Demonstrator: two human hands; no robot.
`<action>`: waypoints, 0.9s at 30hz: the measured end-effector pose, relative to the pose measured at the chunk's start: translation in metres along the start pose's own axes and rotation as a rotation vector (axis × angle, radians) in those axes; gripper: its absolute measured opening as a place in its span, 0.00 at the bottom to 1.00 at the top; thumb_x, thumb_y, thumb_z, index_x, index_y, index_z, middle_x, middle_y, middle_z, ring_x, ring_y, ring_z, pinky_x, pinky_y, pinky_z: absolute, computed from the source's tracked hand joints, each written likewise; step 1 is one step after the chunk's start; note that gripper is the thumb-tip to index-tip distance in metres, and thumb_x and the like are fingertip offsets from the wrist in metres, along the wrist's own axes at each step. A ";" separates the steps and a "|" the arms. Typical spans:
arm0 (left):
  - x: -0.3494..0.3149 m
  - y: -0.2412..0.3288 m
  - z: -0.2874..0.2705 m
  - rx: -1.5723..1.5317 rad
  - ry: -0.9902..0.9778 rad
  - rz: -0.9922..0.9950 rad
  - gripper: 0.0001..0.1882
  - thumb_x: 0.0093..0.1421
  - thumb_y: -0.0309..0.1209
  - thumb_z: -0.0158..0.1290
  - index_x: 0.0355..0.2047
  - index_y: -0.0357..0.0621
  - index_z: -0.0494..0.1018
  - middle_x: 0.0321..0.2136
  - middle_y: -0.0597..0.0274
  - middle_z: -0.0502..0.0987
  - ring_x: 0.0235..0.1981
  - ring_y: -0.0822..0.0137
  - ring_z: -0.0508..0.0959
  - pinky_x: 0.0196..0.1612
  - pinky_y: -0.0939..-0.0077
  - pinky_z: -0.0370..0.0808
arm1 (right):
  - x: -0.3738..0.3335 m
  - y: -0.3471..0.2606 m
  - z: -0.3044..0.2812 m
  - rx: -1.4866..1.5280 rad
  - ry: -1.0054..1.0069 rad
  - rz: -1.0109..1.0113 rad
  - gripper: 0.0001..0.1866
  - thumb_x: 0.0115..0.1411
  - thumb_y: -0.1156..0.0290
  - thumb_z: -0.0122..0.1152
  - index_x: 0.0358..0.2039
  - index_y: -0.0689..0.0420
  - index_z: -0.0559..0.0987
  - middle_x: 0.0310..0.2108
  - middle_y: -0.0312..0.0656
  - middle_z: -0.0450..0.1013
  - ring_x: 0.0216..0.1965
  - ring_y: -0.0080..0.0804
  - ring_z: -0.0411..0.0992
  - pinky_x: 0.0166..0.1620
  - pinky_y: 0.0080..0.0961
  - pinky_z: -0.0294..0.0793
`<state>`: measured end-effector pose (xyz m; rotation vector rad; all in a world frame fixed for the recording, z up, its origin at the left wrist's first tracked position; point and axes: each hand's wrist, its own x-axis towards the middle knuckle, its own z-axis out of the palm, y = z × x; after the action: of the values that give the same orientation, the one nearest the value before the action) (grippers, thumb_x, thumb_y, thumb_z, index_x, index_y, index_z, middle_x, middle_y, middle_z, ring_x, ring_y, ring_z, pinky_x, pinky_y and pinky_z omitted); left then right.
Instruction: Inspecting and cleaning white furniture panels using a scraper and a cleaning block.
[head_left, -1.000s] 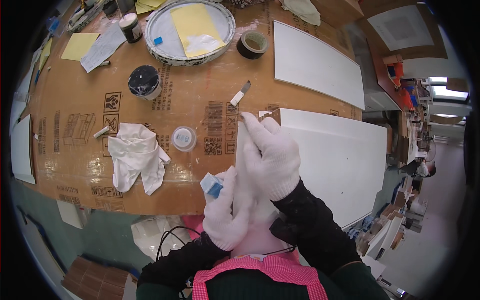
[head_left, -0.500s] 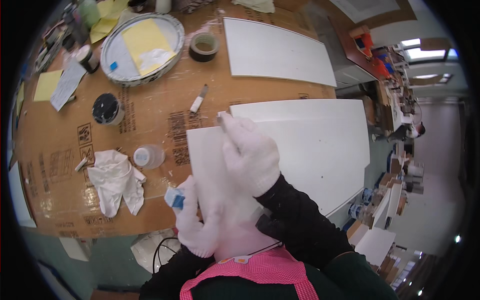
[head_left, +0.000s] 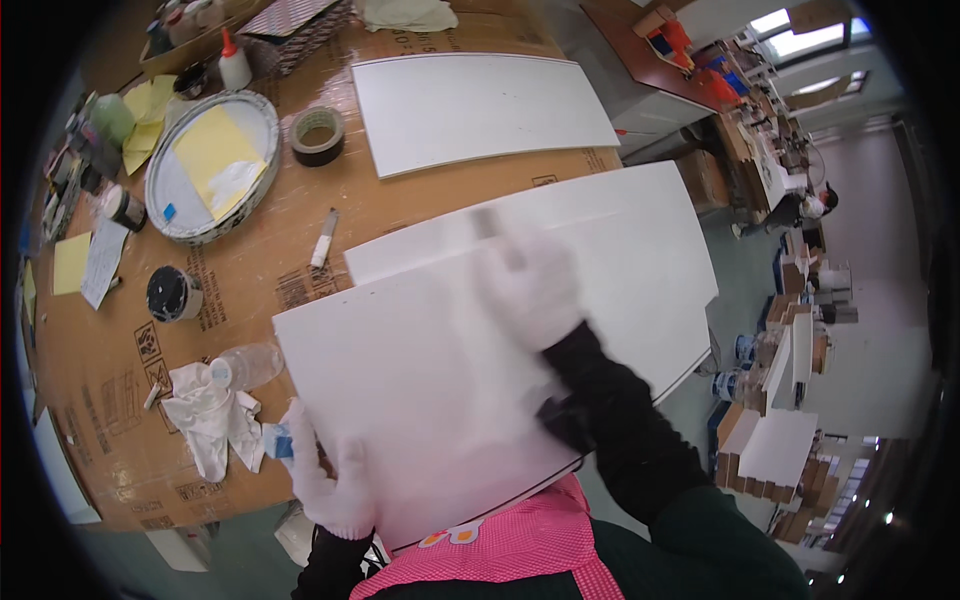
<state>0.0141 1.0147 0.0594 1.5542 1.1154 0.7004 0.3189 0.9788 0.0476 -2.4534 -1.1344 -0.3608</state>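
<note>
A white flat board [head_left: 390,400] lies tilted in front of me, overlapping another white board [head_left: 640,260] on its right. My left hand [head_left: 335,490], in a white glove, grips the near-left edge, thumb on the face. At its fingertips is a small blue-and-white block [head_left: 278,441]; I cannot tell whether the fingers hold it. My right hand [head_left: 530,290], gloved and smeared by motion, is over the boards. It is closed on a small grey-brown piece [head_left: 486,222], too blurred to name.
Left of the boards are a clear bottle [head_left: 250,367], a white cloth [head_left: 210,425], a dark-topped jar [head_left: 174,294] and a white-handled knife [head_left: 323,240]. Farther back are a tape roll [head_left: 317,136], a round lid [head_left: 268,130] with yellow paper, and another white board [head_left: 480,110].
The near board shows more fully and lies farther left in view. My right hand has moved from its far-left corner rightward over the boards. The whole view has shifted.
</note>
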 end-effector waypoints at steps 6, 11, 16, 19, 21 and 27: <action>-0.009 -0.012 -0.009 -0.024 0.092 -0.134 0.33 0.64 0.20 0.48 0.69 0.28 0.55 0.66 0.43 0.63 0.64 0.58 0.68 0.65 0.67 0.63 | 0.010 -0.021 -0.015 0.410 -0.259 -0.084 0.17 0.60 0.69 0.57 0.48 0.61 0.82 0.37 0.55 0.79 0.39 0.53 0.78 0.43 0.39 0.78; -0.007 0.006 -0.004 -0.033 0.092 -0.216 0.34 0.63 0.17 0.45 0.70 0.29 0.53 0.65 0.45 0.66 0.58 0.62 0.73 0.61 0.72 0.68 | 0.056 0.178 -0.075 0.029 -0.150 0.339 0.19 0.59 0.68 0.53 0.47 0.61 0.83 0.36 0.58 0.79 0.41 0.53 0.80 0.47 0.38 0.79; -0.003 0.007 0.009 0.118 0.134 -0.102 0.33 0.63 0.18 0.45 0.70 0.31 0.57 0.58 0.50 0.72 0.47 0.67 0.76 0.50 0.77 0.73 | 0.070 0.135 -0.064 0.108 -0.140 0.261 0.13 0.60 0.66 0.53 0.37 0.59 0.83 0.27 0.56 0.77 0.33 0.57 0.76 0.41 0.44 0.77; -0.005 -0.002 -0.002 0.136 0.138 -0.024 0.31 0.63 0.18 0.45 0.68 0.31 0.60 0.60 0.47 0.71 0.50 0.66 0.74 0.52 0.75 0.72 | 0.038 0.043 -0.054 0.429 -0.266 -0.078 0.19 0.58 0.67 0.57 0.49 0.56 0.81 0.34 0.54 0.77 0.39 0.53 0.76 0.46 0.41 0.76; -0.007 -0.010 -0.009 0.222 0.194 0.023 0.31 0.61 0.17 0.44 0.68 0.31 0.61 0.61 0.45 0.69 0.53 0.64 0.73 0.53 0.74 0.71 | 0.040 0.077 -0.053 0.306 -0.295 -0.010 0.19 0.59 0.67 0.55 0.49 0.55 0.82 0.37 0.54 0.78 0.39 0.53 0.77 0.46 0.41 0.77; -0.002 -0.009 -0.001 0.208 0.035 0.051 0.29 0.69 0.21 0.43 0.70 0.30 0.55 0.68 0.42 0.62 0.67 0.54 0.64 0.68 0.64 0.60 | 0.092 0.296 -0.113 -0.101 -0.121 0.381 0.15 0.62 0.66 0.52 0.42 0.57 0.83 0.36 0.55 0.79 0.42 0.54 0.77 0.46 0.41 0.78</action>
<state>0.0093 1.0133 0.0515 1.7571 1.2083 0.6646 0.5987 0.8144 0.1074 -2.7377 -0.6800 -0.1589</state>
